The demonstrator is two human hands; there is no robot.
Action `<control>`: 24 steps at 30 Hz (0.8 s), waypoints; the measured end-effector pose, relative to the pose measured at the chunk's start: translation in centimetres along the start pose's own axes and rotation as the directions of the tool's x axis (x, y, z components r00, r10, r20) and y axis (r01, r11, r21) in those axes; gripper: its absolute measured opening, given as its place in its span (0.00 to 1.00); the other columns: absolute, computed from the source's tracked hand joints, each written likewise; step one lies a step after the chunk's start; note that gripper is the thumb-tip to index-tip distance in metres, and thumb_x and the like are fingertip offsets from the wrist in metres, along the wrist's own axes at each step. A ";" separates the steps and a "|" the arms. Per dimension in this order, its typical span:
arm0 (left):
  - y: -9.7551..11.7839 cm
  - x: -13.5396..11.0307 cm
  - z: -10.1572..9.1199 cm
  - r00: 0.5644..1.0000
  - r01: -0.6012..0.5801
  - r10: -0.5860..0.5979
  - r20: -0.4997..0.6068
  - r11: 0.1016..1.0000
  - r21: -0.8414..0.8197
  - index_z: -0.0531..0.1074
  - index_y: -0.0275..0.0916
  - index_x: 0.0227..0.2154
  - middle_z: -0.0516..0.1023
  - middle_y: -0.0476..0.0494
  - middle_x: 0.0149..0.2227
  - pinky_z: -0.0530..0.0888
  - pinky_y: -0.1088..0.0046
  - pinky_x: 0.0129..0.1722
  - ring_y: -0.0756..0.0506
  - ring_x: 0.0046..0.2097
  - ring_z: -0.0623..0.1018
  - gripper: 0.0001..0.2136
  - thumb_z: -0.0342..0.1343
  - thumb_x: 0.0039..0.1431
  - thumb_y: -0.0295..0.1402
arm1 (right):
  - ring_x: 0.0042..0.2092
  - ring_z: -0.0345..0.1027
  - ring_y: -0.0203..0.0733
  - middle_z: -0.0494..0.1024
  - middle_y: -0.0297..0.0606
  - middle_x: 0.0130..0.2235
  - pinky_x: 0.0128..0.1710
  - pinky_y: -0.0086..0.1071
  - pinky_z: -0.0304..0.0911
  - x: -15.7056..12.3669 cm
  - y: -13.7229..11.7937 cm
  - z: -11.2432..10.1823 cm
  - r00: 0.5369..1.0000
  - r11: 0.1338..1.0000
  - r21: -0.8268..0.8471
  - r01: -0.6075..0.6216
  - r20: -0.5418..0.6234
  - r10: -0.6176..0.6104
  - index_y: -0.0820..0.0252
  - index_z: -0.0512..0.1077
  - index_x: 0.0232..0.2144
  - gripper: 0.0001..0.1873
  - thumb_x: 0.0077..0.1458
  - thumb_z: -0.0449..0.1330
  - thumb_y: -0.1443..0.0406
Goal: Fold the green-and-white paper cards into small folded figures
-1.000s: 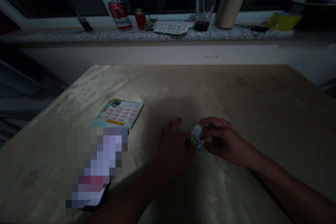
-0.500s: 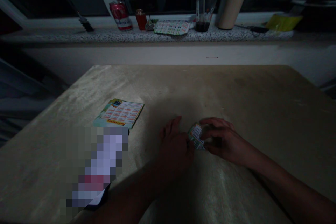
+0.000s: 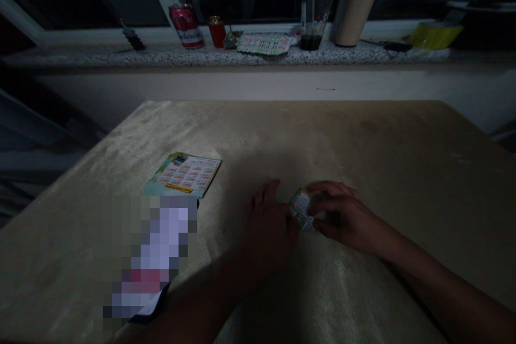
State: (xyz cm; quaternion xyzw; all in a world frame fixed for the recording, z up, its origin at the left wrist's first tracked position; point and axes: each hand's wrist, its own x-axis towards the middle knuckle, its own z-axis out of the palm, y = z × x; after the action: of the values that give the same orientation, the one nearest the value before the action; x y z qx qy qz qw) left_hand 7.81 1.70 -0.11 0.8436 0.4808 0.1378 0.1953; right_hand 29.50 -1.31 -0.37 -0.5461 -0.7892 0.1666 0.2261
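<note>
Dim wooden table [image 3: 363, 140], toward its near edge: small printed card [image 3: 301, 208] sits between both hands, long axis roughly near-to-far, left hand [image 3: 268, 228] pinching its left edge, right hand [image 3: 342, 217] curled close round its right edge.

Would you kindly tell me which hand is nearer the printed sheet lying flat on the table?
Left. The left hand sits to the right of the printed sheet; the right hand is farther right, beyond the small folded paper both hands hold.
</note>
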 end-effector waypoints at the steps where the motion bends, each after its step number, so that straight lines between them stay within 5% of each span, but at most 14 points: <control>1: 0.0 0.0 0.0 1.000 0.007 -0.007 0.014 1.000 0.002 0.78 0.36 0.29 0.62 0.29 0.67 0.62 0.36 0.59 0.26 0.66 0.63 0.08 0.58 0.61 0.33 | 0.59 0.68 0.57 0.75 0.38 0.57 0.56 0.57 0.61 0.0 0.0 0.0 1.000 1.000 -0.001 0.000 0.002 0.000 0.47 0.81 0.37 0.13 0.49 0.68 0.69; 16: 0.4 0.2 -0.2 1.000 0.014 -0.014 0.010 1.000 -0.006 0.78 0.35 0.28 0.63 0.27 0.66 0.62 0.35 0.59 0.26 0.66 0.64 0.08 0.59 0.60 0.33 | 0.59 0.68 0.56 0.75 0.39 0.57 0.58 0.58 0.59 -0.1 0.1 0.0 1.000 1.000 0.029 -0.006 0.005 0.006 0.47 0.81 0.37 0.10 0.52 0.68 0.67; 24: 0.4 -0.1 -0.2 0.999 0.041 -0.041 0.008 0.999 0.030 0.79 0.38 0.31 0.62 0.31 0.68 0.60 0.42 0.64 0.31 0.68 0.63 0.09 0.57 0.62 0.34 | 0.60 0.68 0.55 0.74 0.38 0.58 0.59 0.57 0.59 0.0 0.2 -0.2 1.000 0.998 0.060 -0.013 0.021 0.012 0.47 0.81 0.38 0.10 0.54 0.66 0.67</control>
State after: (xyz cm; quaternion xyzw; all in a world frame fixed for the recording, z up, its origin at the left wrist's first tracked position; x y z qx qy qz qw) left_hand 8.03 1.44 0.23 0.8371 0.4991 0.1228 0.1874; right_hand 29.75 -1.20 -0.28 -0.5423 -0.7827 0.1973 0.2331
